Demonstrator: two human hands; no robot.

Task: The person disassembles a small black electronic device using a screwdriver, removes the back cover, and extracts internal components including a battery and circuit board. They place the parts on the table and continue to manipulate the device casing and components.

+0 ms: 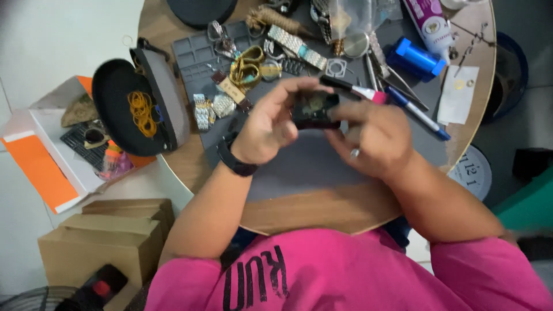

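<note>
Hands both curled around small black case [314,109] above grey mat [322,161]: left hand [271,124] gripping left end, right hand [374,138] right end

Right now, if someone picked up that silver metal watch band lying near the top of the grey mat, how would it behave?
The silver link band would probably drape and bend, since it is made of many small jointed links. Being metal, it likely feels heavy for its size. Its shiny surface suggests it could slide on the grey mat or slip through loose fingers, but lying flat it seems unlikely to roll.

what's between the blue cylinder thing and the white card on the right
In the head view, only a bare strip of wooden table lies between the blue cylinder and the white card.
</note>
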